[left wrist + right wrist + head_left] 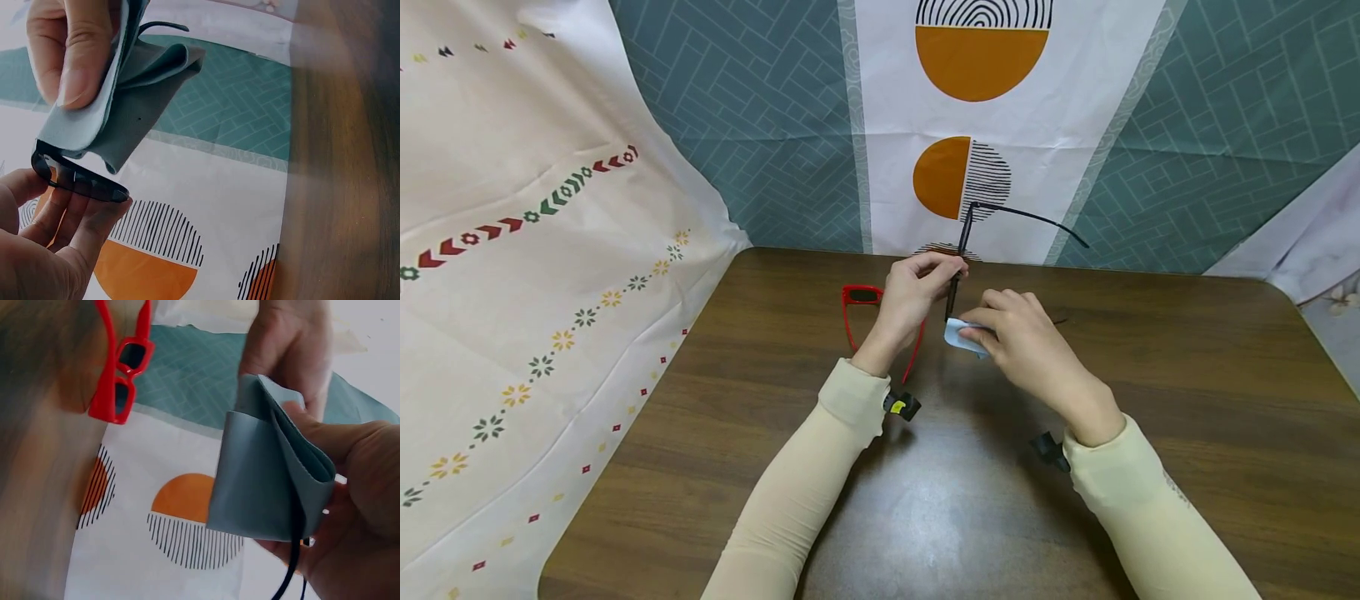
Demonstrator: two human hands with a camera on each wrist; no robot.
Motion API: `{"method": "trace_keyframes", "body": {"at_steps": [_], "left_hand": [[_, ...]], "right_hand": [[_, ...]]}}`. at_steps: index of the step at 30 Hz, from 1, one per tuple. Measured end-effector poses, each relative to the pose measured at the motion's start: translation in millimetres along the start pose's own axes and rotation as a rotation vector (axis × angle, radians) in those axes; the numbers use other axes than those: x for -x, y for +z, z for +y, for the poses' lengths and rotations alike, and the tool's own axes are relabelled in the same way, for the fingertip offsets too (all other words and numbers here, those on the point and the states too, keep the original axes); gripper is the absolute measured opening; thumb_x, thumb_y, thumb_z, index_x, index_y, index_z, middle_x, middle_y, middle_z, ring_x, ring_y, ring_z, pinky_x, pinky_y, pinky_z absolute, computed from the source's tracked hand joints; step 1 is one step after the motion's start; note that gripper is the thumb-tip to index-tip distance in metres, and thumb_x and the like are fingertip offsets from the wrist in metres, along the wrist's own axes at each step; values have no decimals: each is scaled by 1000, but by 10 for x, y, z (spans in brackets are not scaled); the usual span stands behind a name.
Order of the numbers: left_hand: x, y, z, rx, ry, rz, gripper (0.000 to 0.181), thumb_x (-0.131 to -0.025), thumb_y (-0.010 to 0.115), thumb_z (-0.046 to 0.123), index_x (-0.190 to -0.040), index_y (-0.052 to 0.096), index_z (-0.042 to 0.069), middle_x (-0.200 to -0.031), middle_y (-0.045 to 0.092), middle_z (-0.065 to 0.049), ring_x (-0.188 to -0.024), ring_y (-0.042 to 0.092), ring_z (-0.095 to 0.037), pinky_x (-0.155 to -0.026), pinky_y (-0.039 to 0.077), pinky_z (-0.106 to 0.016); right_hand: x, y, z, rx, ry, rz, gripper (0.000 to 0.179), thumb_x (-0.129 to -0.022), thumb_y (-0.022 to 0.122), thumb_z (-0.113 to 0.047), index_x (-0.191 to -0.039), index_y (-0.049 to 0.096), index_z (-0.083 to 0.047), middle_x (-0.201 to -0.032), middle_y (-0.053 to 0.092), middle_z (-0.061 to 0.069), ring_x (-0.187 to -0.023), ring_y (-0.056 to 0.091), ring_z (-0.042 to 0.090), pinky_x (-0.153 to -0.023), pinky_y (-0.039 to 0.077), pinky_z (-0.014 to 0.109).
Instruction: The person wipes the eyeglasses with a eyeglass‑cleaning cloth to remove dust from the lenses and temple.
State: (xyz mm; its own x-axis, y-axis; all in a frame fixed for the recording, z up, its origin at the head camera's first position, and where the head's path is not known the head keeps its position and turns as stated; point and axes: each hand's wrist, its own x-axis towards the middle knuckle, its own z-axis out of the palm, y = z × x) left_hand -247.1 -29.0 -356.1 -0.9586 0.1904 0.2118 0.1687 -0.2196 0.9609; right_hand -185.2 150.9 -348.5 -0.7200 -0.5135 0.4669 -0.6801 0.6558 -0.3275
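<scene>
My left hand (906, 304) holds a pair of black glasses (962, 237) by the frame above the table, one temple arm sticking out to the upper right. Dark lenses (81, 181) show over the left fingertips in the left wrist view. With thumb and fingers my right hand (1033, 346) pinches a folded light-blue cloth (957, 334) around the other end of the frame. In the right wrist view the cloth (250, 475) covers that end, and a black temple arm (291, 562) comes out below it.
Red sunglasses (862, 295) with dark lenses lie unfolded on the wooden table (760, 350), behind and beside my left wrist. A patterned cloth backdrop (760, 125) hangs at the table's far edge. White embroidered fabric (550, 275) drapes along the left side.
</scene>
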Motion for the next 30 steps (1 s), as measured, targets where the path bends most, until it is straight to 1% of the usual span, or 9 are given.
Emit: {"method": "trace_keyframes", "body": {"at_steps": [4, 7, 10, 14, 19, 22, 25, 28, 30], "left_hand": [[1, -5, 10, -4, -12, 8, 21, -103, 66, 10, -109, 72, -10, -97, 72, -4, -87, 70, -13, -95, 59, -35], [-10, -20, 15, -6, -24, 7, 21, -104, 65, 10, -107, 72, -9, -96, 71, -5, -86, 70, -15, -97, 58, -40], [-21, -57, 35, -12, -24, 11, 21, -104, 64, 10, -102, 73, -8, -96, 70, -9, -84, 70, -17, -98, 58, -46], [-24, -129, 90, -29, -2, 20, 21, -104, 64, 10, -100, 73, -8, -98, 71, -13, -83, 72, -18, -94, 59, -43], [-33, -232, 155, -43, 20, 31, 21, -104, 63, 11, -102, 73, -8, -96, 73, -12, -84, 73, -21, -89, 61, -37], [-46, -299, 178, -27, 18, 43, 20, -104, 62, 10, -100, 72, -7, -95, 73, -11, -85, 73, -26, -89, 61, -39], [-56, -348, 192, -7, 17, 45, 19, -104, 62, 9, -99, 72, -7, -95, 73, -12, -86, 74, -26, -92, 60, -43], [-64, -369, 202, 8, 18, 38, 19, -103, 62, 8, -99, 72, -8, -95, 72, -11, -86, 74, -23, -94, 59, -47], [-71, -373, 209, 15, 21, 34, 19, -103, 61, 7, -99, 72, -7, -94, 73, -10, -87, 75, -25, -95, 59, -49]], "right_hand": [[0, 61, -9, 82, -85, 90, 11, -91, 81, -13, -99, 79, -6, -80, 56, 2, -77, 52, 24, -79, 40, 44], [-5, 88, -9, 128, -127, 142, 11, -91, 81, -14, -98, 79, -7, -78, 54, 2, -74, 50, 25, -78, 40, 43], [-10, 94, 2, 144, -157, 186, 11, -90, 82, -14, -99, 80, -7, -78, 55, 4, -73, 50, 25, -78, 40, 43], [-21, 61, 26, 132, -165, 227, 12, -89, 83, -11, -100, 80, -9, -79, 58, 4, -75, 52, 25, -79, 40, 45], [-25, -28, 77, 126, -153, 263, 14, -87, 83, -9, -101, 81, -10, -80, 59, 3, -77, 56, 26, -84, 41, 48], [-26, -85, 115, 117, -155, 284, 15, -86, 84, -7, -100, 82, -8, -80, 61, 5, -77, 57, 27, -84, 41, 49], [-23, -130, 160, 92, -164, 305, 15, -85, 84, -6, -99, 81, -6, -79, 62, 6, -75, 58, 27, -82, 40, 48], [-17, -170, 208, 47, -164, 324, 16, -83, 85, -4, -98, 81, -5, -78, 63, 8, -75, 58, 27, -79, 38, 47], [-9, -199, 239, 6, -156, 332, 16, -81, 85, -2, -97, 81, -4, -78, 64, 8, -74, 57, 25, -78, 37, 45]]}}
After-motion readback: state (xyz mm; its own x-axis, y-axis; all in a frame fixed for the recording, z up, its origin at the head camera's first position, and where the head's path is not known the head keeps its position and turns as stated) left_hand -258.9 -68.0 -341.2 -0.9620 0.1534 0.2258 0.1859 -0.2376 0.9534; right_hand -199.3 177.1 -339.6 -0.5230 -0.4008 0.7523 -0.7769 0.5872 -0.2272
